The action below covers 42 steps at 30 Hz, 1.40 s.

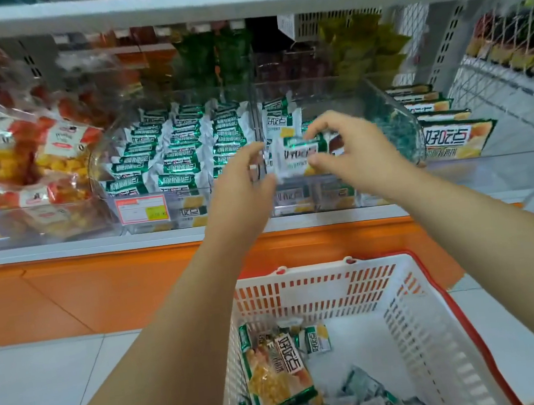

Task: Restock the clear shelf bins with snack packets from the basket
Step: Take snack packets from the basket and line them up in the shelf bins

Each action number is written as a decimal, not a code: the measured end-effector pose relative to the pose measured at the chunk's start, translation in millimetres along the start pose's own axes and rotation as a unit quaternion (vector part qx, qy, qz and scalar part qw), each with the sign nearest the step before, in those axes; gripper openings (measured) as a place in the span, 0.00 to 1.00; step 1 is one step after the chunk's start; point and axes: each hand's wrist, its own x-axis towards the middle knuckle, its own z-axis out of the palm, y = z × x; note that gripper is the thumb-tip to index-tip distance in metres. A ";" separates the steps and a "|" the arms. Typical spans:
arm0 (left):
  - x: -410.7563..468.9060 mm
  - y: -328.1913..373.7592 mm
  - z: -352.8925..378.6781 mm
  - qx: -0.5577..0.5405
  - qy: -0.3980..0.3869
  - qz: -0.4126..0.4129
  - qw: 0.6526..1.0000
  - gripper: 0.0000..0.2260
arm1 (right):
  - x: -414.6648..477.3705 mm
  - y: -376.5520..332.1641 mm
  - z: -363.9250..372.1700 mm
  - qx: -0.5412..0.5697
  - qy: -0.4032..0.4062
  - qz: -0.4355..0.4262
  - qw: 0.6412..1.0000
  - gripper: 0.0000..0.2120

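**Head view, shelf front.** Green-and-white snack packet (300, 157) held roughly level above the front rim of the right clear bin (395, 111), just beside the wall shared with the left clear bin (99, 174).

- **Hands:** Left hand (240, 182) pinching the packet's left crimped end between thumb and curled fingers, outline somewhat blurred. Right hand (356, 149) curled round the packet's right end, thumb below and fingers above. Hands close together, joined only by the packet.
- **Bins:** Inside the right clear bin, an upright packet (279, 117) in the back left corner and a few more lying low behind the front wall. Left clear bin packed front to back with rows of stacked packets (182, 145) of the same kind.
- **Shelf:** Price tag (142, 209) fixed at the shelf's front edge, below the left clear bin. Bagged orange and yellow snacks (19, 144) toward the shelf's left end. Flat boxes (454, 137) with the same lettering toward its right end.
- **Basket:** White slatted basket (401, 313) with a red handle, below the shelf front and under the right forearm. Loose packets (278, 371) of several sizes heaped along its left wall and near edge.
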 end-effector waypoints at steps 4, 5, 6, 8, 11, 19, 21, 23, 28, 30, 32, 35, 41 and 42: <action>10.9 -22.8 4.9 0.136 0.030 0.009 0.990 0.23 | 53.4 25.7 22.2 0.051 0.082 0.083 0.992 0.10; 11.1 -26.3 7.4 0.158 0.008 0.007 0.987 0.23 | 66.2 32.8 30.1 0.059 0.089 0.104 0.989 0.11; 10.5 -28.9 9.6 0.182 -0.010 0.002 0.983 0.24 | 78.8 39.4 38.1 0.061 0.092 0.115 0.987 0.11; 10.9 -33.5 11.8 0.223 -0.029 -0.004 0.974 0.25 | 101.2 48.5 51.9 0.043 0.079 0.122 0.988 0.11; 12.3 -36.3 13.7 0.236 -0.028 -0.006 0.971 0.25 | 128.5 59.1 68.1 -0.002 0.040 0.115 0.993 0.10; 11.6 -35.6 15.6 0.244 -0.040 -0.013 0.969 0.24 | 141.5 79.8 74.8 -0.096 -0.050 0.097 0.989 0.22; 10.1 -33.6 15.5 0.243 -0.043 -0.014 0.969 0.24 | 131.2 78.3 66.7 -0.118 -0.056 0.085 0.988 0.24; 8.5 -31.5 17.0 0.242 -0.026 -0.006 0.970 0.23 | 114.7 71.4 58.8 -0.102 -0.029 0.060 0.992 0.24; -3.3 -22.3 32.6 0.244 0.089 0.105 0.960 0.20 | 33.6 50.6 44.9 -0.038 0.113 -0.051 0.992 0.14; -15.8 -17.9 46.9 0.218 0.112 0.145 0.959 0.18 | -7.7 49.9 46.1 -0.012 0.160 -0.087 0.983 0.12; -36.3 -21.2 69.9 0.207 0.091 0.141 0.964 0.18 | -48.1 59.5 53.9 -0.019 0.158 -0.084 0.984 0.11; -75.7 -41.0 102.2 0.241 -0.007 0.103 0.965 0.20 | -105.3 95.3 74.8 -0.038 0.081 0.003 0.996 0.10; -139.2 -116.7 138.3 0.237 -0.199 -0.177 0.934 0.23 | -188.2 180.7 115.3 -0.083 -0.349 0.301 0.884 0.19; -145.9 -126.4 143.6 0.235 -0.218 -0.209 0.924 0.25 | -194.9 187.2 120.3 -0.085 -0.389 0.319 0.860 0.21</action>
